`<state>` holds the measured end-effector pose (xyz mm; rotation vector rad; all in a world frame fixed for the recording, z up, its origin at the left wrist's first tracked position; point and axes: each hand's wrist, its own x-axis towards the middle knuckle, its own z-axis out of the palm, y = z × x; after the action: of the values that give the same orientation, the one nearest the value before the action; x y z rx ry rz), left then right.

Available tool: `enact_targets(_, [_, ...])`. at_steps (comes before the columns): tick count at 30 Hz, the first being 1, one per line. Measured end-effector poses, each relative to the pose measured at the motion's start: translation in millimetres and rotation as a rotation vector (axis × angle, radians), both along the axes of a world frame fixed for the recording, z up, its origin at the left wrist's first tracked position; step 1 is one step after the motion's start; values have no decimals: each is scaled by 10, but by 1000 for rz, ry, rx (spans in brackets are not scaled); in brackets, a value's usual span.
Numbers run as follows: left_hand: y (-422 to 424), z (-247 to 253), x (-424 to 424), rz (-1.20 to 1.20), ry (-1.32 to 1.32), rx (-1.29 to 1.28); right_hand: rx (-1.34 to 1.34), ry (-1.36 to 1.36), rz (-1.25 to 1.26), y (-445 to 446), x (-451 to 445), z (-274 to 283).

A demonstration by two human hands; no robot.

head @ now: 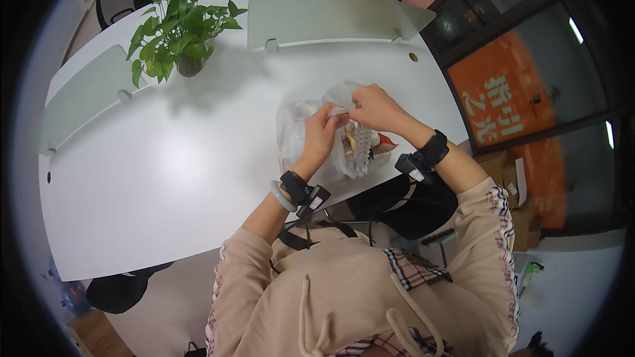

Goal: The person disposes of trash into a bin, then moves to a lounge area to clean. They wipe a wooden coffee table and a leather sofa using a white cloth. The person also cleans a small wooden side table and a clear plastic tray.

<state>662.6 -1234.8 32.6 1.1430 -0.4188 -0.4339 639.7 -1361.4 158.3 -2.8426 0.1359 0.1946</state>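
A thin translucent plastic bag (292,131) rests near the front right edge of the white table (163,158). Both hands pinch its gathered upper part: my left hand (321,134) from the left, my right hand (374,107) from the right, the fingertips close together. Below them, in or beside the bag, lies a clear ribbed plastic container (358,153) with something yellow in it. A red and brown piece of packaging (385,144) shows at its right. The hands hide part of the bag's top.
A leafy potted plant (186,34) stands at the back left. Frosted desk dividers (322,17) (89,94) rise along the far side and the left. Black chairs (407,208) are tucked at the near edge, and cardboard boxes (501,173) stand on the right.
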Motion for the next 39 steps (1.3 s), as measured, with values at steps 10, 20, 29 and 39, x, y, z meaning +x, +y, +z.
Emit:
enact_targets(10, [209,-106,91,-255,-151,43,11,2,-19,-185,-70,-77])
enact_targets(20, [182,-115,-101,-373,-345,213,-40,92,-126,-184,-40,2])
enact_targets(29, [197,-161,-29,-474,-102,7,-101,-40,-60,-78,-16,-31])
enact_targets(39, [533,-304,230,-135,19,63,-80,5,-132,69,-151,284])
